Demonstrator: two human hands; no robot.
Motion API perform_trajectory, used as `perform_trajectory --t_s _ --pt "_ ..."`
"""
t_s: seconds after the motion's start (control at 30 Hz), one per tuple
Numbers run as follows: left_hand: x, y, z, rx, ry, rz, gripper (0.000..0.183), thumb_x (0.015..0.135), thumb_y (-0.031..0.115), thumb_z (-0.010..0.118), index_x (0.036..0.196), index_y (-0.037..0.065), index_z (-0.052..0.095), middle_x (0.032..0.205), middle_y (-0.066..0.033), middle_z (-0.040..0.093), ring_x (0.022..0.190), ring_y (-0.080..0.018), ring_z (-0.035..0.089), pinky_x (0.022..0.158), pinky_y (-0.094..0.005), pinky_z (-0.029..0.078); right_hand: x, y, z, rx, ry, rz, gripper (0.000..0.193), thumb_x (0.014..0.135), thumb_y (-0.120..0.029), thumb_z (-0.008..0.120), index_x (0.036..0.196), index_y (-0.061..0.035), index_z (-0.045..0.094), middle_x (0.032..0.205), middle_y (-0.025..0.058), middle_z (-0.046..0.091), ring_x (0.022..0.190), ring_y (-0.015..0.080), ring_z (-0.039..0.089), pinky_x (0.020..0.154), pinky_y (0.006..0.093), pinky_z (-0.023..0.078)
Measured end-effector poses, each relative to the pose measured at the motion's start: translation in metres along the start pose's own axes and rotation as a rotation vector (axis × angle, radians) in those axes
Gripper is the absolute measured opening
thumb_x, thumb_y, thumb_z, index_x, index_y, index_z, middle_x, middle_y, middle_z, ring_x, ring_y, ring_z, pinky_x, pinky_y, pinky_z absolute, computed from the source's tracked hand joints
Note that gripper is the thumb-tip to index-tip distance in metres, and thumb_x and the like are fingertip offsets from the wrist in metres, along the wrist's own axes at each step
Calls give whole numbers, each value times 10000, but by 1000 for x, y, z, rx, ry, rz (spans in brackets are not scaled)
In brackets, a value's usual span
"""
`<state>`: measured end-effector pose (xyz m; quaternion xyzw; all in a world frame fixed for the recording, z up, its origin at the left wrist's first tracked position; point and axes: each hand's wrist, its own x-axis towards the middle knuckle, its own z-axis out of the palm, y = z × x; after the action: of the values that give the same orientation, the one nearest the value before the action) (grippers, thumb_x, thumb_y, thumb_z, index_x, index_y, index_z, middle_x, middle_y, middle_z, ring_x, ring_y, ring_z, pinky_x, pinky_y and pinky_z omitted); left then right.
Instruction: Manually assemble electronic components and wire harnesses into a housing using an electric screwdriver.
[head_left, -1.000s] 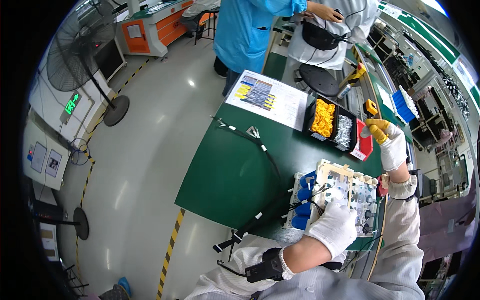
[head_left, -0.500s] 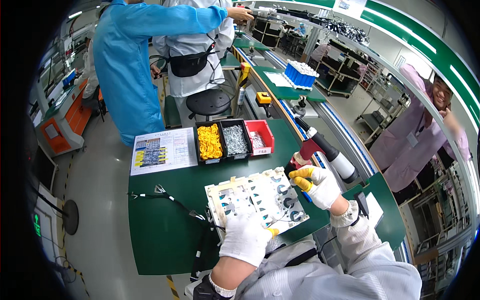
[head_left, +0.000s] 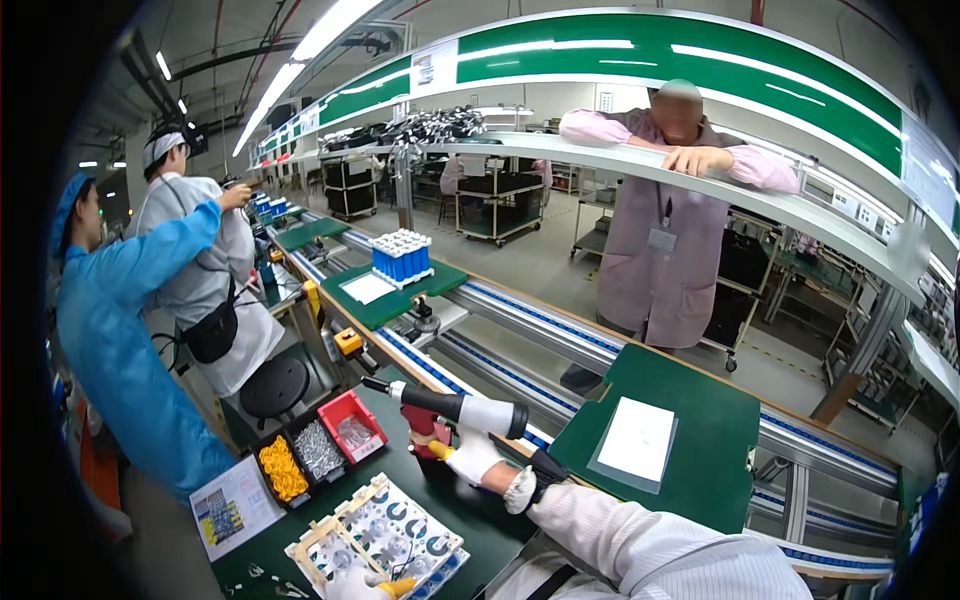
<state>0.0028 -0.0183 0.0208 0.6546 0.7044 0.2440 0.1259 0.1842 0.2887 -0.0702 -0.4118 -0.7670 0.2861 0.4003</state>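
1. the pistol-grip power tool (head_left: 492, 415), black and white with a red handle (head_left: 424, 424), is over the worktop (head_left: 488, 522) at its conveyor-side edge; it should handle as stiff and fairly heavy, best held by that handle.
2. the right hand (head_left: 473, 459) is at the red handle, gloved fingers bent against it; how tightly they close, i cannot tell.
3. the battery module (head_left: 388, 522), cream-topped over blue cells, lies toward the worktop's near edge; likely weighty and rigid, best lifted by its sides.
4. the left hand (head_left: 355, 584) lies over its near side, one yellow-tipped finger extended; whether the others grip, i cannot tell.
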Motion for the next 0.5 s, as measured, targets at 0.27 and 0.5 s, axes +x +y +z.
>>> perform_trajectory --t_s 0.27,0.5 --pt "3 0 10 -22 75 -94 161 848 122 808 938 -3 761 914 -221 727 921 -399 668 878 -465 515 71 -32 28 445 -325 440 480 977 -492 706 1218 -78 711 880 85 741 805 237 710 721 388 556" --pt "16 -6 20 -102 86 -15 204 837 93 819 1001 -11 755 945 -197 742 915 -370 683 878 -434 533 84 -48 -15 494 -305 197 239 949 -329 695 977 -96 743 793 58 717 701 163 669 630 358 516"
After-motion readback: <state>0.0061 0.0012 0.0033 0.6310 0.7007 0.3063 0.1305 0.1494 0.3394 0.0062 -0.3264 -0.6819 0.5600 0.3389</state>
